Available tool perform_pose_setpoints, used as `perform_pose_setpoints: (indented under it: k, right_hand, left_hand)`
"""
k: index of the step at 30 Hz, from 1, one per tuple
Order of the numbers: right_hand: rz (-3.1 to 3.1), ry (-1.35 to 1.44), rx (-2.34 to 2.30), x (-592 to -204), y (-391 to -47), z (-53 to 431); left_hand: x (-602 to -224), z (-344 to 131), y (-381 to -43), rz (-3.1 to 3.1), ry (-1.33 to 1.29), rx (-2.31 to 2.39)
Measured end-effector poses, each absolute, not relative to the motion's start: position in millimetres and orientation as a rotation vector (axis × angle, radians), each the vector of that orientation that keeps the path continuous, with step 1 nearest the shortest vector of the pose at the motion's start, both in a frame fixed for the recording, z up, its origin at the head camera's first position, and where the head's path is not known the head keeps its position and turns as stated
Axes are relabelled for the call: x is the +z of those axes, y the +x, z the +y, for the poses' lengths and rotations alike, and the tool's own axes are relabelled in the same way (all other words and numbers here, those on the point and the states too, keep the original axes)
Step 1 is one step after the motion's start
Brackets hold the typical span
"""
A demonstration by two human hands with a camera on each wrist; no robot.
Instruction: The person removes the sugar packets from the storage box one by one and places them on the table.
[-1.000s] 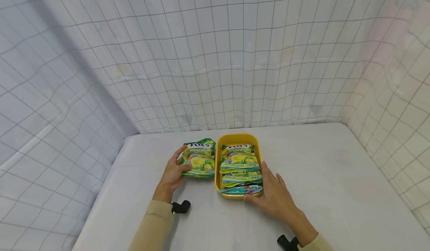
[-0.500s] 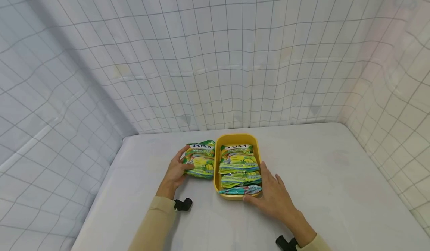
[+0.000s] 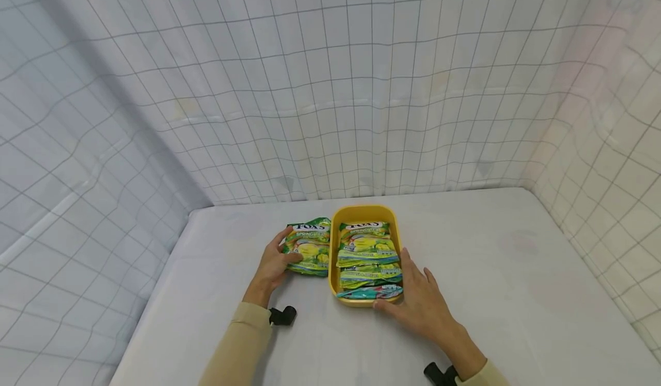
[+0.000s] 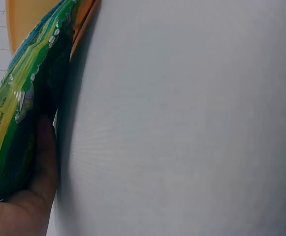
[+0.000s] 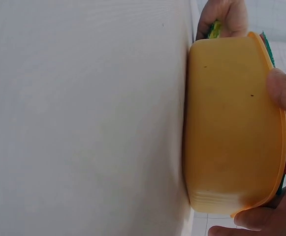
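Observation:
My left hand (image 3: 272,264) holds a green and yellow candy bag (image 3: 311,249) printed "Fox's Spring Tea", its thumb over the front. The bag leans with its right edge against the outer left wall of a yellow plastic container (image 3: 369,211). In the left wrist view, fingers (image 4: 45,162) lie along the bag's underside. On the container's near right corner rests my right hand (image 3: 424,301), fingers nearly straight along the right wall and the thumb (image 5: 283,93) touching the near rim. Inside the container lie similar candy bags (image 3: 366,245), overlapping, and a teal packet (image 3: 369,292) at the near end.
The container stands on a white-covered table (image 3: 496,277). White sheets with a dark grid (image 3: 361,105) enclose the table at the back and both sides. A black wrist camera mount (image 3: 283,316) sits at the left cuff, another (image 3: 439,373) at the right.
My left hand and the candy bag have shifted slightly to the right and toward me, the bag closing up against the container. My right hand and the container have barely moved.

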State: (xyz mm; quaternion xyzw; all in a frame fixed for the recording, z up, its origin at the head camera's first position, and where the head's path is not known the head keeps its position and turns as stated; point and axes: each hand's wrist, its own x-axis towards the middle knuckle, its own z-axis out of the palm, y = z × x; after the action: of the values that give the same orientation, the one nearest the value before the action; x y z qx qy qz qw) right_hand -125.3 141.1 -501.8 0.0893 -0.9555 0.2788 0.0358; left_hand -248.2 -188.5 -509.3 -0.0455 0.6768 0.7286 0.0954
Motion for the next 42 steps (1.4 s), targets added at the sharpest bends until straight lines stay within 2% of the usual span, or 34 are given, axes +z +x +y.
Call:
perform_pose_setpoints:
  k: [11,27,42]
  right_hand:
    - [-2.954,0.262,0.883,-502.1,-125.7,140.4]
    - [-2.944,0.243,0.910,-503.0,-126.0,139.3]
    - [-2.959,0.241,0.930,-501.1,-125.6,138.6]
  left_hand:
    - [-501.7,-188.9,-243.0,2.284,-0.073,1.966]
    - [-490.0,-195.8,-235.1,2.314,-0.106,1.905]
    - [-464.2,-183.8,-228.4,2.322,-0.011,2.071]
